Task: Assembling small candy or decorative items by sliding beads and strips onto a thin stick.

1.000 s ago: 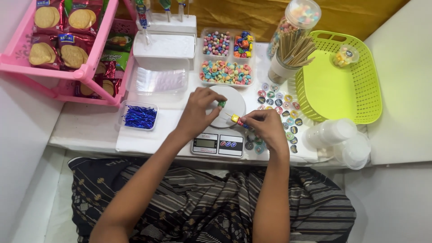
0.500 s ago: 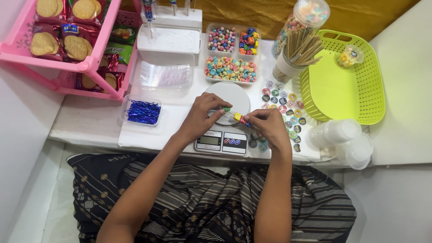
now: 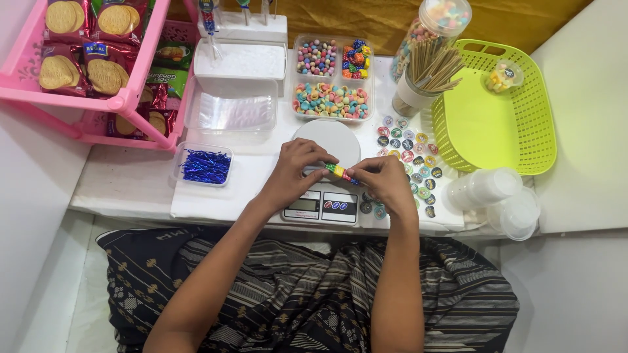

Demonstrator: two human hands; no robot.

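Head view — candy skewer [image 3: 341, 172] pinched between both hands [image 3: 340, 178].

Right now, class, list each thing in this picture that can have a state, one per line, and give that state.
Left hand: grip closed on the candy stick.
Right hand: grip closed on its other end.
Candy stick: held over the scale, a few coloured candies on it.
Kitchen scale: platform bare.
Candy tray: open, filled.
Candy jar: filled, lying tilted.
Green basket: holds one small tub.
Skewer cup: upright, full.
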